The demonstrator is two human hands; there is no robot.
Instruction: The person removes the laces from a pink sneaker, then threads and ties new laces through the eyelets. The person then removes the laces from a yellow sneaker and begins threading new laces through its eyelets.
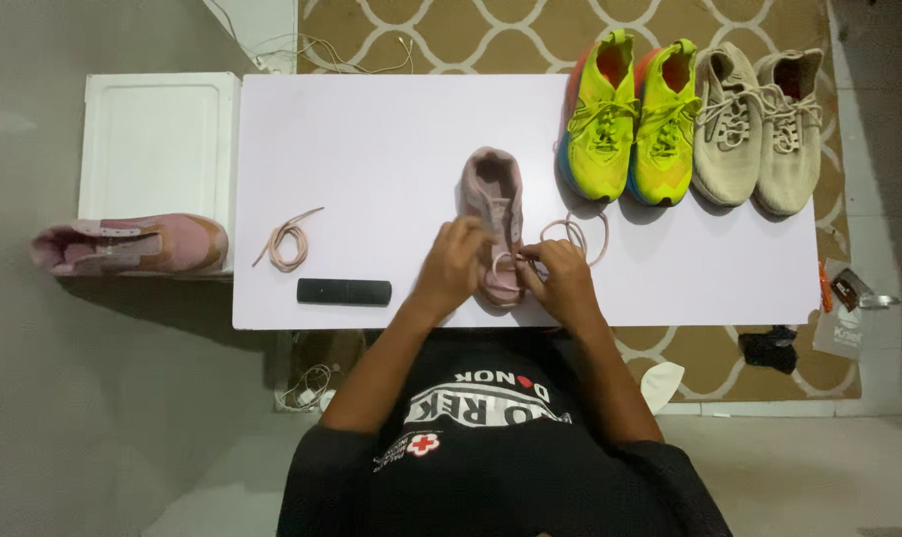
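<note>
left hand (452, 261) gripping pale pink knit sneaker (494, 214) on white surface (371, 159), right hand (560, 278) pinching its pink lace (580, 234)

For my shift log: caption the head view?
Both hands lace a pink shoe on a white table.

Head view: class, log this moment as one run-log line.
left hand: on pink shoe | right hand: pinching pink lace | spare lace, black remote: left on table
</note>
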